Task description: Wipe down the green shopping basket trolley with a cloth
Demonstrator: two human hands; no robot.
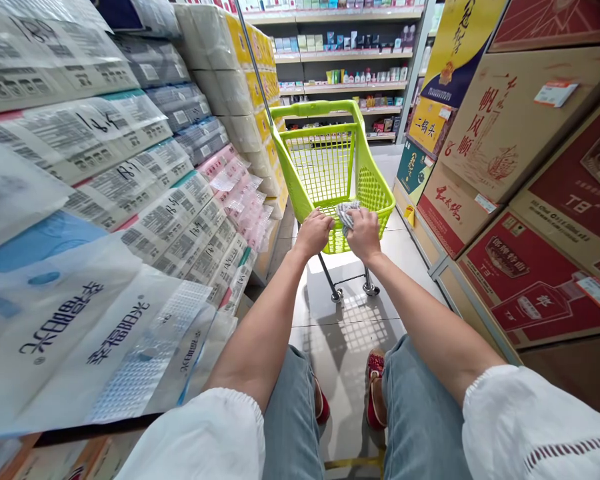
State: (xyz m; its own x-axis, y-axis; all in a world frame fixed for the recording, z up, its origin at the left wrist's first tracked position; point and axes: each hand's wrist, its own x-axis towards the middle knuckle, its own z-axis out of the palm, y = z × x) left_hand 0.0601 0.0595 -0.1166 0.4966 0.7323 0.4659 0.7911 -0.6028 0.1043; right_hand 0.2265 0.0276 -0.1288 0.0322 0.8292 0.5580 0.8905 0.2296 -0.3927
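Note:
A lime-green shopping cart (329,107) with a plastic lattice basket stands in front of me. My left hand (316,232) grips the cart's near rim, its fingers curled over the edge. Beside it, my right hand (364,232) is closed around a grey and white cloth (349,212), which is bunched up at the near edge of the basket. The cloth touches the green plastic; its lower part is hidden behind my fingers. Two of the cart's casters (371,289) rest on the tiled floor below.
Packs of paper tissue (130,170) are stacked high on the left. Printed cartons (485,127) stand piled on the right, close to the aisle. A shelf unit with small bottles and boxes (350,79) closes off the far end. A thin pole (254,63) rises by the cart's left side.

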